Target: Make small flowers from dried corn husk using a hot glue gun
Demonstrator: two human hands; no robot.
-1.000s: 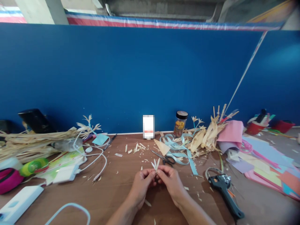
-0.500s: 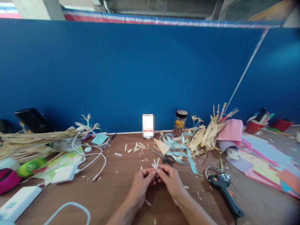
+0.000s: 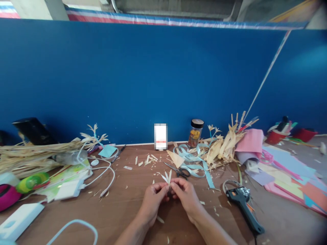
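Observation:
Between my fingertips stands a small flower of pale corn-husk petals [image 3: 167,177], its pointed strips fanning upward. My left hand [image 3: 155,199] pinches its base from the left, thumb against fingers. From the right, my right hand [image 3: 184,194] pinches the same base, the two hands almost touching. The lower end of the flower is hidden by my fingers. Just beyond my hands lie black-handled scissors [image 3: 182,172] and a triangular piece of husk [image 3: 175,158]. Cut husk scraps [image 3: 148,160] are scattered on the brown table [image 3: 127,211].
A glue gun [image 3: 244,207] lies to the right, near coloured paper sheets [image 3: 288,180]. Light-blue ribbon [image 3: 204,166], a lidded jar [image 3: 196,133] and a husk bundle [image 3: 223,148] stand behind. White cables [image 3: 112,175], a power strip [image 3: 21,221] and dried husks [image 3: 38,153] occupy the left.
The petals in my fingers have turned slightly, leaning more to the left and spreading differently. Both hands keep their pinch in nearly the same place. The whole view has shifted a little.

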